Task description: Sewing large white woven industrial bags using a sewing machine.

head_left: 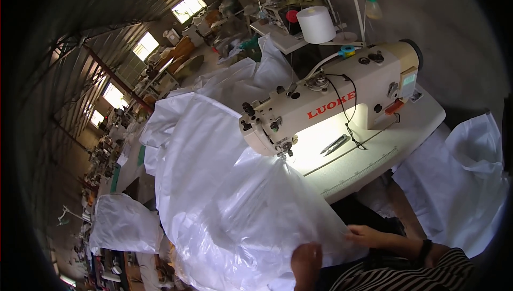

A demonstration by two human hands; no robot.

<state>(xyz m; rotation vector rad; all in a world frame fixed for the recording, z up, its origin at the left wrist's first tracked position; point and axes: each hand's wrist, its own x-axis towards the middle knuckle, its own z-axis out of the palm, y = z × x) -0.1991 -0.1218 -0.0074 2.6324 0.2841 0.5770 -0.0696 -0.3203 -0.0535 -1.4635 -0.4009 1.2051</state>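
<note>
A large sheet of glossy white plastic-like fabric (235,221) spreads over my lap and runs up to the sewing machine (331,101), where it gathers beneath the needle area (285,156). Close to the lower edge, my left hand (306,263) is closed at the near side of the fabric, its fingers mostly hidden and slightly smeared. To its right, my right hand (368,236) pinches the fabric's right edge between thumb and fingers. A pair of thread snips (335,145) lies on the lit machine bed, below a dangling black cord (350,125).
A white thread cone (316,25) stands behind the machine. More white fabric (454,179) hangs at the right, past the table edge (382,176). At the left sits another white bundle (126,224). Cluttered worktables (187,59) fill the far room.
</note>
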